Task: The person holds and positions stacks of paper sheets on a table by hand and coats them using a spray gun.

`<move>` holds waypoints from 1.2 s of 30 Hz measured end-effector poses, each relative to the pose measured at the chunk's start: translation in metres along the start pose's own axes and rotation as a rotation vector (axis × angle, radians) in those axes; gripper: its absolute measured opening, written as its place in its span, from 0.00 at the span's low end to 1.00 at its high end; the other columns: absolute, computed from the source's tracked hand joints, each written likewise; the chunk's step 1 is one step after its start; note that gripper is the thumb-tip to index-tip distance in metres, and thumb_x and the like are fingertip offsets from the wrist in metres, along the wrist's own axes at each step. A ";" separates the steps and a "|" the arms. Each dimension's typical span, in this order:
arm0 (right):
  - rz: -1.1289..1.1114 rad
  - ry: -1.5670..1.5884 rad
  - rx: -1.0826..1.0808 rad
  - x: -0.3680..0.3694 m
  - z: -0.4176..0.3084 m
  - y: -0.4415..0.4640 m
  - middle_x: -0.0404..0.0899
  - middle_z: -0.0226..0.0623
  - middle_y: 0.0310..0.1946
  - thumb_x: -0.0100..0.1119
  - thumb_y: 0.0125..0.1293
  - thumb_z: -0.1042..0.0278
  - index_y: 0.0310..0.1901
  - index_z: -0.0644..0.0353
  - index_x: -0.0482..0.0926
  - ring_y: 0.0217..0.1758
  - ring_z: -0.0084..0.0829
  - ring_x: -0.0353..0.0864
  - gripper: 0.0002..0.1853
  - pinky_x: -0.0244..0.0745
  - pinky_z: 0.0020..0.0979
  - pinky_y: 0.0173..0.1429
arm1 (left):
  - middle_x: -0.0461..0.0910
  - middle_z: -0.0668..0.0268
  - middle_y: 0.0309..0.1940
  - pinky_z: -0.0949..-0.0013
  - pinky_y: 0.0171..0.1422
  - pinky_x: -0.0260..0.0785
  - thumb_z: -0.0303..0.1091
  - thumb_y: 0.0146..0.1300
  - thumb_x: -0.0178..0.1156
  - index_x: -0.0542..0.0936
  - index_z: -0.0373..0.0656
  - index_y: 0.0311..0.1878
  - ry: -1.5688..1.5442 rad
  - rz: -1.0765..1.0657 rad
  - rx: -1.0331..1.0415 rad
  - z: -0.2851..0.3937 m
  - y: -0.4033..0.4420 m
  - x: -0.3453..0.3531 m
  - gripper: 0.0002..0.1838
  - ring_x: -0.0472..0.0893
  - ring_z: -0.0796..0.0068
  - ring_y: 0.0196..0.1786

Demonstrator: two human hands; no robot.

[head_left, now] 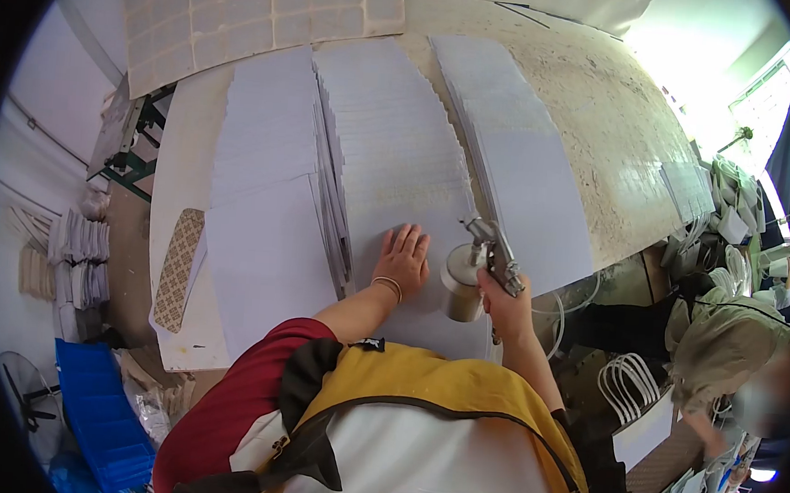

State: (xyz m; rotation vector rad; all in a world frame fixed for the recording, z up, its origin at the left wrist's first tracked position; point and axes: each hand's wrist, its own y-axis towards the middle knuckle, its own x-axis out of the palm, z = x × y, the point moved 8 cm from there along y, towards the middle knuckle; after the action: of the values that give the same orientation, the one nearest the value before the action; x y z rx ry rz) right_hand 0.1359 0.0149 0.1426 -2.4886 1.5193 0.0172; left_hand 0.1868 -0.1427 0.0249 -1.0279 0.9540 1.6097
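My left hand [402,263] lies flat, palm down, on the near end of the middle row of overlapping white paper sheets [397,146]. In my right hand [506,302] is a metal spray gun [494,252] with a round silver cup [462,283], my fingers wrapped round its handle. The gun is over the near right edge of that middle row, its nozzle pointing away to the upper left. Left of my left hand is another row of white sheets [267,183]. A third row [520,155] fans out beyond the spray gun.
The rows lie on a large pale table [604,142]. A patterned strip [180,268] sits at its left edge. A translucent gridded panel [264,18] stands at the back left. A thin hose [561,327] hangs at right, near a co-worker [727,343]. Blue plastic [104,418] is lower left.
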 end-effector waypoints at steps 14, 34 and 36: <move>0.078 0.042 -0.006 -0.012 -0.007 0.005 0.72 0.26 0.18 0.58 0.61 0.70 0.30 0.61 0.76 0.13 0.15 0.64 0.05 0.56 0.20 0.16 | 0.57 0.55 0.68 0.52 0.76 0.35 0.40 0.63 0.44 0.64 0.41 0.65 0.017 0.012 0.011 0.001 -0.001 0.000 0.27 0.51 0.59 0.73; 0.133 0.089 0.019 -0.033 0.001 -0.012 0.73 0.26 0.19 0.59 0.60 0.70 0.33 0.61 0.77 0.13 0.15 0.63 0.04 0.55 0.20 0.17 | 0.58 0.54 0.67 0.50 0.75 0.36 0.39 0.61 0.45 0.65 0.40 0.64 0.000 0.054 0.024 0.002 0.000 -0.003 0.27 0.52 0.58 0.72; 0.098 0.015 0.011 -0.028 0.000 -0.015 0.73 0.26 0.19 0.59 0.60 0.70 0.33 0.61 0.77 0.13 0.15 0.63 0.04 0.55 0.20 0.17 | 0.58 0.54 0.67 0.50 0.75 0.37 0.39 0.61 0.45 0.65 0.40 0.64 0.000 0.056 0.031 0.003 -0.001 -0.004 0.27 0.52 0.58 0.72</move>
State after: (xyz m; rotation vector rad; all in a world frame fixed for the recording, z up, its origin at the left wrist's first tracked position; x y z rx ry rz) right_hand 0.1362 0.0466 0.1489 -2.4090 1.6410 0.0065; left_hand 0.1876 -0.1410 0.0291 -0.9876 1.0124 1.6357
